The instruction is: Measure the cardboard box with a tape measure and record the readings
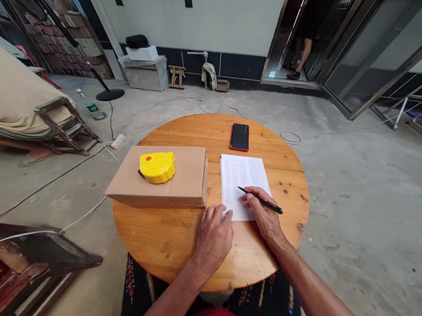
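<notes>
Sheets of white paper (pixel 243 172) with columns of small handwriting lie on a round wooden table (pixel 166 238). My right hand (pixel 264 212) grips a black pen (pixel 264 202), its tip over the written part of the top sheet. At the lower left corner of the paper, my left hand (pixel 214 233) rests palm down with its fingers stretched out, fingertips at the sheet's edge. Left of the paper sits a closed cardboard box (pixel 187 180), and a yellow tape measure (pixel 158 167) with a red button is on top of it. Beyond the paper lies a phone (pixel 239 137) in a red case.
Cables (pixel 292 139) and a white power strip (pixel 118 141) run over the concrete floor. Wooden chair (pixel 30 272) stands at left; a plastic bottle (pixel 90 106) and a black stand base (pixel 110 94) are behind. A person's leg (pixel 305 55) shows in the doorway.
</notes>
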Motion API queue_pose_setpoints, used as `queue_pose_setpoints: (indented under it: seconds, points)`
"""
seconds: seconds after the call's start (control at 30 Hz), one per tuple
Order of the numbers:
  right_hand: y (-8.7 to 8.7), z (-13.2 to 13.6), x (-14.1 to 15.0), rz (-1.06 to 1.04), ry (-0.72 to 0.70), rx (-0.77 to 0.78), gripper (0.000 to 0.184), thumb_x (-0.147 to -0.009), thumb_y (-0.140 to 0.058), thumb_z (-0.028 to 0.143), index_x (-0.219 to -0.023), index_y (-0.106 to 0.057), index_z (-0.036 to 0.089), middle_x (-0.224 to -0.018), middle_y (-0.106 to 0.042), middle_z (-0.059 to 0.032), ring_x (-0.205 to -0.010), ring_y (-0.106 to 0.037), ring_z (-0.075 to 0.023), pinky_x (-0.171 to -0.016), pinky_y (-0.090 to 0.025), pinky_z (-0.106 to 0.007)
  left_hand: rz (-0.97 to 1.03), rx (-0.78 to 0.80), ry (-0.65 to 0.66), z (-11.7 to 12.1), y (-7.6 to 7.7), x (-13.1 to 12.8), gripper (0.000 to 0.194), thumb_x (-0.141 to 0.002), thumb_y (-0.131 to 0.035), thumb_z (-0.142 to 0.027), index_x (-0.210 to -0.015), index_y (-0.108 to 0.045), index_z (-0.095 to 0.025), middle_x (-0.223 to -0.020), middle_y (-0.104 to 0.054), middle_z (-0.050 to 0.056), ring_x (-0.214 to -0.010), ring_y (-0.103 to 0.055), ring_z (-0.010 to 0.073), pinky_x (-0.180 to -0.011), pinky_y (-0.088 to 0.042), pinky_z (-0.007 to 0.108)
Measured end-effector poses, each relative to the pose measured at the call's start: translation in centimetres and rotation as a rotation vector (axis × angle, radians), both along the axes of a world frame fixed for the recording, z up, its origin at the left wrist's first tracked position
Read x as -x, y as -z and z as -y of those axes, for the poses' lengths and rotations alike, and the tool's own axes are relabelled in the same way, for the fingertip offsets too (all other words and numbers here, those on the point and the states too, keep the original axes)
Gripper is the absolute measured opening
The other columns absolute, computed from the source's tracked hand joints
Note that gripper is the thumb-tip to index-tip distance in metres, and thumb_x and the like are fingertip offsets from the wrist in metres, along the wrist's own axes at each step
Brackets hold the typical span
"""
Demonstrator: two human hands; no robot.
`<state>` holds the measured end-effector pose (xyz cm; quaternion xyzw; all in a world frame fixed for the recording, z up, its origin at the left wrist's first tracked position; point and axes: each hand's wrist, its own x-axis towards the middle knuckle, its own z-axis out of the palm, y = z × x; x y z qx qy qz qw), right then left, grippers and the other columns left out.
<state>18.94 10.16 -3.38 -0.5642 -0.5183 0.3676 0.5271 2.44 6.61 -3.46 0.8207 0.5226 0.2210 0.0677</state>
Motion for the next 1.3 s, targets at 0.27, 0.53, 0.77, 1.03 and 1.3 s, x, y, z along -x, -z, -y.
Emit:
queue_pose_setpoints:
  seconds: [0.27, 0.53, 0.77, 1.03, 1.3]
  points:
    - [-0.7, -1.0, -4.1, 1.046, -0.24, -0.308, 0.047, -0.089, -0.041, 0.003, -0.13, -0.058, 0.018, -0.135, -0.061, -0.0143, -0.132, -0.047, -0.0324, -0.098, -0.041, -0.049, 0.01, -0.021, -0.038, 0.3, -0.2, -0.1, 0.034, -0.085, -0.051, -0.008, -0.114, -0.064, -0.02, -0.113, -0.061, 0.009, -0.104, -0.053, 0.0247, -0.087, -0.047, 0.041]
    - [1.5, -1.4, -5.6, 1.101, -0.134, -0.312, 0.057, -0.078, -0.037, -0.006, -0.126, -0.062, 0.015, -0.129, -0.063, -0.0146, -0.116, -0.058, -0.0278, -0.093, -0.046, -0.043, -0.008, -0.031, -0.064, 0.5, -0.5, -0.3, 0.035, -0.085, -0.051, -0.007, -0.113, -0.065, -0.022, -0.112, -0.061, 0.008, -0.104, -0.054, 0.0238, -0.088, -0.048, 0.041]
    - [-0.6, 1.7, -4.2, 1.0, -0.128, -0.272, 0.027, -0.09, -0.056, 0.026, -0.114, -0.068, 0.022, -0.114, -0.066, -0.0112, -0.104, -0.059, -0.028, -0.089, -0.043, -0.045, 0.0, -0.092, -0.074, 0.5, 0.2, -0.4, 0.037, -0.084, -0.049, -0.005, -0.111, -0.068, -0.023, -0.113, -0.064, 0.007, -0.104, -0.055, 0.0237, -0.089, -0.048, 0.04]
    - [-0.6, -0.6, -4.1, 1.146, -0.037, -0.177, 0.029, -0.093, -0.048, 0.016, -0.113, -0.068, 0.022, -0.117, -0.066, -0.011, -0.105, -0.059, -0.0281, -0.087, -0.041, -0.044, -0.017, -0.095, -0.054, 0.4, 0.9, -0.4, 0.041, -0.084, -0.047, -0.005, -0.115, -0.067, -0.021, -0.114, -0.064, 0.009, -0.104, -0.055, 0.0246, -0.088, -0.048, 0.04]
    - [1.4, -1.4, -6.6, 0.726, 0.105, -0.255, 0.037, -0.095, -0.043, 0.03, -0.115, -0.067, 0.011, -0.122, -0.064, -0.0187, -0.117, -0.056, -0.0299, -0.1, -0.043, -0.05, -0.025, -0.005, -0.041, 0.5, 0.1, -0.2, 0.036, -0.087, -0.047, -0.009, -0.115, -0.066, -0.021, -0.117, -0.062, 0.009, -0.106, -0.053, 0.0261, -0.09, -0.046, 0.041]
